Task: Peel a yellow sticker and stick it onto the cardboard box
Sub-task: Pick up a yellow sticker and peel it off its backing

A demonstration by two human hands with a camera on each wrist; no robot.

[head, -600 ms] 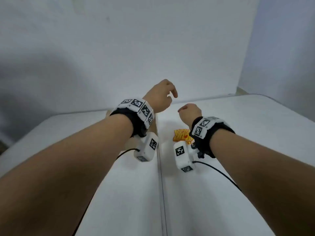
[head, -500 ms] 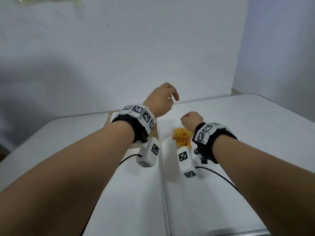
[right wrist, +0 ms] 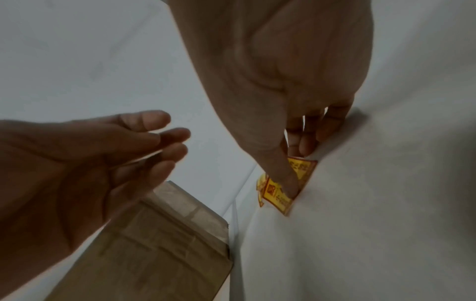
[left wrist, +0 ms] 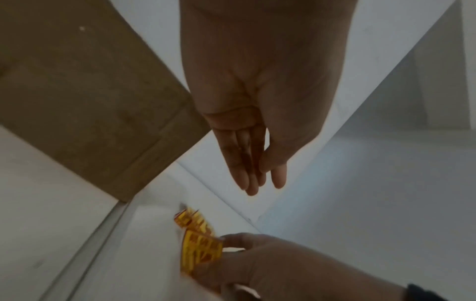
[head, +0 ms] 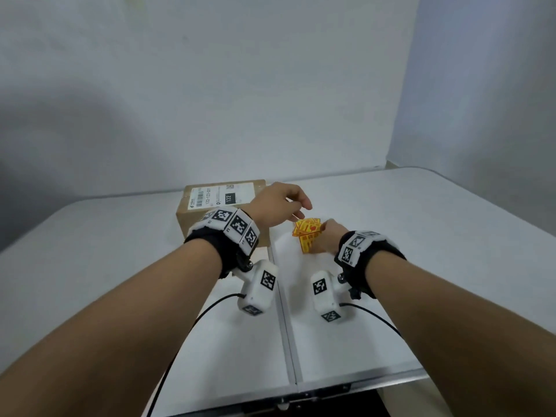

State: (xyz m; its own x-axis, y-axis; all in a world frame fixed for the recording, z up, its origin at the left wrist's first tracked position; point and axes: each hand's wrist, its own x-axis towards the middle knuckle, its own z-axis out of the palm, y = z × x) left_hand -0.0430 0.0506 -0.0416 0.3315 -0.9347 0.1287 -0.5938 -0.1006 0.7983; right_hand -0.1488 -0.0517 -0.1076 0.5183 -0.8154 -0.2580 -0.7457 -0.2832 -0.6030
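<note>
1. The right hand [head: 329,236] is reaching down onto the small pile of yellow stickers [head: 308,234] lying on the white table [head: 421,236], near the middle seam and toward the far edge. Its grip is closing on the pile: the thumb [right wrist: 283,175] is pressing on the top sheet while the curled fingers are tucking behind its edge, probably to lift one sheet clear of the rest.

2. The left hand [head: 278,206] is hovering above and just beside the stickers, holding nothing. Its grip is open, with the fingers [left wrist: 247,163] straight and close together, and it looks to be waiting to take the other side of the sheet so a sticker can be peeled.

3. The box [head: 216,212] is sitting just left of the seam, near the far edge, with its white shipping label facing up. It is standing just beside the stickers, so a peeled one will need only a short carry.

4. No sticker is showing on the cardboard, so I judge the peeling is only now beginning.

5. The sheets are thin and curling at the corners, which could make two lift together; whether the grip has one sheet or several I cannot tell.
</note>
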